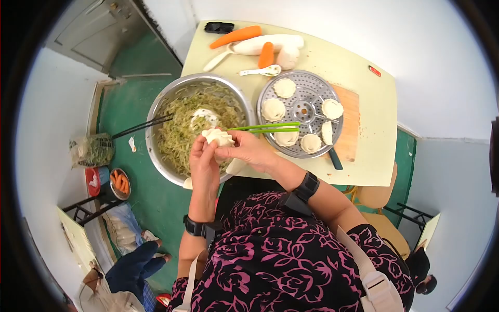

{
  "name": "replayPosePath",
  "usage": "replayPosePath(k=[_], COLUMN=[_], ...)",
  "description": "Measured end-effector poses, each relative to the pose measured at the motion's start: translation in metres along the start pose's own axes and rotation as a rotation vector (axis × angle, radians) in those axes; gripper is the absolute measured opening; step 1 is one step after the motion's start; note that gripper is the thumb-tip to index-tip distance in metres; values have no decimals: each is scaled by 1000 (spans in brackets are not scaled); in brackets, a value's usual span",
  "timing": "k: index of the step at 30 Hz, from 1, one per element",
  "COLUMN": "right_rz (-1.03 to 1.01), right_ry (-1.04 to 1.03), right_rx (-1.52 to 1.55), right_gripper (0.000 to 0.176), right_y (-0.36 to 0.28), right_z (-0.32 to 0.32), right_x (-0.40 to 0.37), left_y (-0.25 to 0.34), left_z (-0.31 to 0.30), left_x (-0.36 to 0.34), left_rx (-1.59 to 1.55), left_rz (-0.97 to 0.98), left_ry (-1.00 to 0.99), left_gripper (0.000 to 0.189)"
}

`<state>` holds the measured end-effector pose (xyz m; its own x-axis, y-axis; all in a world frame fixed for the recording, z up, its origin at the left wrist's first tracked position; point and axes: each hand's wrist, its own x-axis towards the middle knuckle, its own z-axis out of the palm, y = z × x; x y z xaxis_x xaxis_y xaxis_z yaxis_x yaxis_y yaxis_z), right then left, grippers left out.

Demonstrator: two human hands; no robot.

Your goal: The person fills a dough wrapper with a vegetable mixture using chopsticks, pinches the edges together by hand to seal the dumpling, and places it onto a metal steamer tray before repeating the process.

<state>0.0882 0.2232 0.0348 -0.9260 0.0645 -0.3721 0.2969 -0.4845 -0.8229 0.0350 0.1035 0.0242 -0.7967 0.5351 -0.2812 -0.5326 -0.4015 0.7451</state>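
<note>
My left hand (204, 162) and my right hand (250, 148) meet over the near side of a large metal bowl. Between their fingertips is a pale dumpling (218, 137) with a pleated edge, pinched from both sides. Green chopsticks (275, 127) stick out to the right from behind my right hand's fingers, apparently tucked in that hand. Shredded greenish filling (179, 138) fills the metal bowl (157, 104), with a white patch on top and dark chopsticks (143, 126) leaning over its left rim. Right of the bowl, a perforated steamer tray (304, 82) carries several round, crimped dumplings (273, 109).
A wooden board (349, 122) lies under the tray, with a dark knife handle (335, 159) poking out. Carrots (236, 36), a white radish (267, 43) and a spoon (261, 70) lie at the back of the table (374, 156). Other people sit at lower left and lower right.
</note>
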Motion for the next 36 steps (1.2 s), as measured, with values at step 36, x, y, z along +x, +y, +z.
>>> replayPosePath(k=[36], right_rz=[150], right_ry=[53], right_rx=[-1250], right_gripper=[48], right_y=[-83], right_z=[-356], right_x=[23], left_y=[12], left_z=[-13], left_x=[-40], left_rx=[162], left_rz=[-124], left_ry=[292], left_gripper=[34])
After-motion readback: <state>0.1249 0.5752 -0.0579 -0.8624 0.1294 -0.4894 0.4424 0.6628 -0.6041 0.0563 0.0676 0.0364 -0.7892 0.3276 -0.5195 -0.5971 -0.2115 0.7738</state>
